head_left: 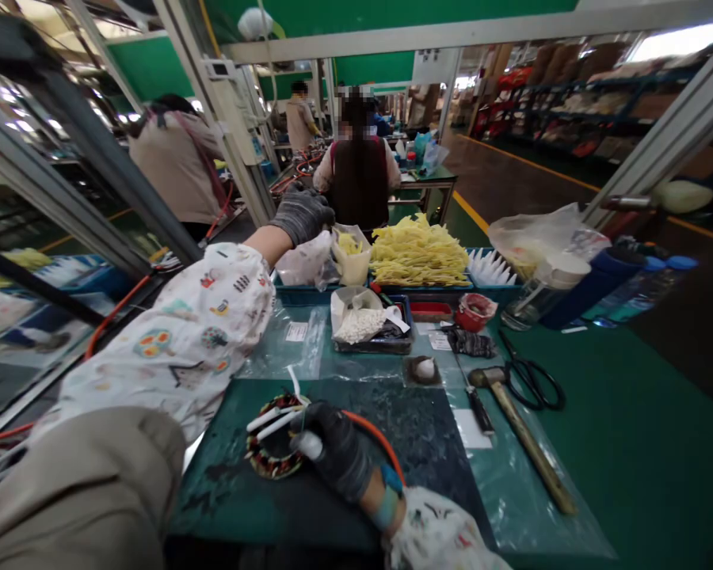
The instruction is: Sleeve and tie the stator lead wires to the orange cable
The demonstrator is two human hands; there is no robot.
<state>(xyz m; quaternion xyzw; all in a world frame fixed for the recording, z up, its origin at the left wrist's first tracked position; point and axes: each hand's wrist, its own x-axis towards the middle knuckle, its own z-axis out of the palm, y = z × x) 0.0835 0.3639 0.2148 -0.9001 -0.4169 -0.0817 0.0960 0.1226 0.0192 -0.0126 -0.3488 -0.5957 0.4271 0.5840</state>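
Lying left of right hand (pixel 340 453) — wound ring (pixel 264 461), apparently touching | left hand (pixel 302 215) beyond | 2 grips: can't tell

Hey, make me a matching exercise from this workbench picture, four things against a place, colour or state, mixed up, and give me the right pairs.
Things:
1. Scissors
2. Hammer
3. Wound ring
4. Yellow pieces

Descriptions:
A. Piled in a heap
B. On the dark mat, by the right hand
C. Black, with looped handles
D. Lying with a brown, straight handle

Right pairs: 1-C, 2-D, 3-B, 4-A
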